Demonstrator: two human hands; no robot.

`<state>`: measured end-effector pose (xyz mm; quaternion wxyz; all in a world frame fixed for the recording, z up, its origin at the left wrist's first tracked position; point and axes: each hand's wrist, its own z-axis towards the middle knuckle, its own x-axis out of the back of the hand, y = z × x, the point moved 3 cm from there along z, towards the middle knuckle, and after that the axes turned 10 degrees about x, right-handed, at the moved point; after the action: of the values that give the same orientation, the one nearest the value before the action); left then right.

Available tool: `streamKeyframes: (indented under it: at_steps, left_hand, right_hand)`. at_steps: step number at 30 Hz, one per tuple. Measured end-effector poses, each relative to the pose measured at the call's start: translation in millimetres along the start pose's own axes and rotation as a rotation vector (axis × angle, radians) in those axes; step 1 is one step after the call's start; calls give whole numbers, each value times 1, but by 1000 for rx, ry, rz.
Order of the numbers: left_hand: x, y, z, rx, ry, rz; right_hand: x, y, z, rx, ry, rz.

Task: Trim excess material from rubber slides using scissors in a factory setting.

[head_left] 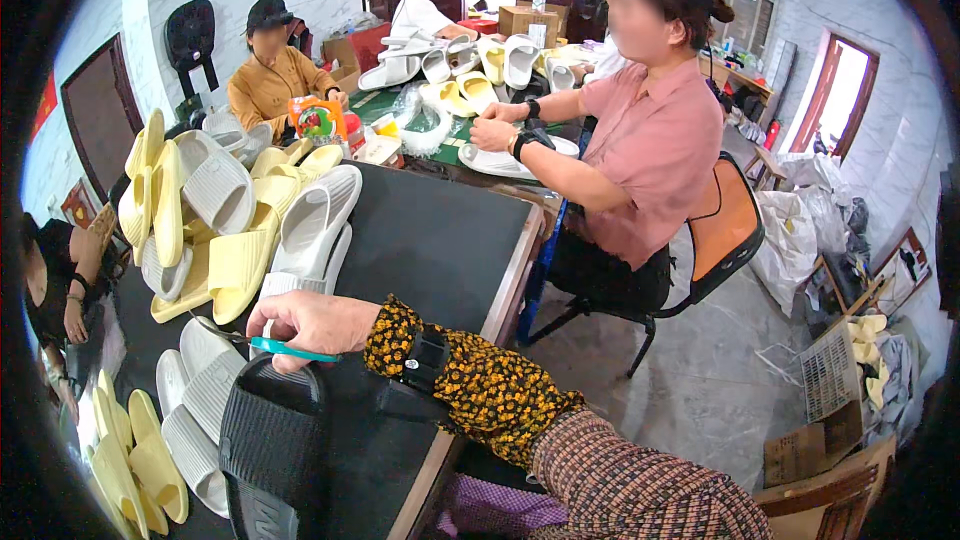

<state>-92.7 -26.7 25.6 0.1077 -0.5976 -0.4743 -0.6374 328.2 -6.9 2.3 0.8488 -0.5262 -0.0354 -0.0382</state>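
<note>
My right hand is closed round teal-handled scissors, whose thin metal end points left. Just below the hand, a black slide slipper with a ribbed strap reaches down to the lower edge of the view. Whatever supports the slipper's lower end is out of the picture. My left hand does not show. Beside the black slipper on the left lie grey slippers, and pale yellow slippers lie farther left. Beyond my hand a light grey slipper leans at the edge of a pile of yellow slippers.
The black tabletop has a pale edge strip along its right side. Across from me, a person in a pink shirt sits on an orange chair at a green table heaped with slippers. Other people sit farther back and at the left.
</note>
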Motion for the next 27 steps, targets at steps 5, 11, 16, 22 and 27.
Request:
streamKeyframes:
  at_steps: [5, 11, 16, 22, 27]
  left_hand:
    - [-7, -9, -8, 328, 19, -221]
    - [-15, -8, -9, 116, 97, 33]
    - [-13, -15, -10, 94, 106, 35]
    - [-11, -22, -3, 25, 81, 55]
    - [-11, -21, -2, 1, 86, 54]
  right_hand:
    - [-3, 0, -1, -117, -4, 89]
    - [-17, 6, 2, -148, -25, 89]
    - [-22, 14, 6, -88, -104, 54]
    - [-26, 19, 8, -108, -117, 34]
    - [-34, 16, 3, -171, -85, 42]
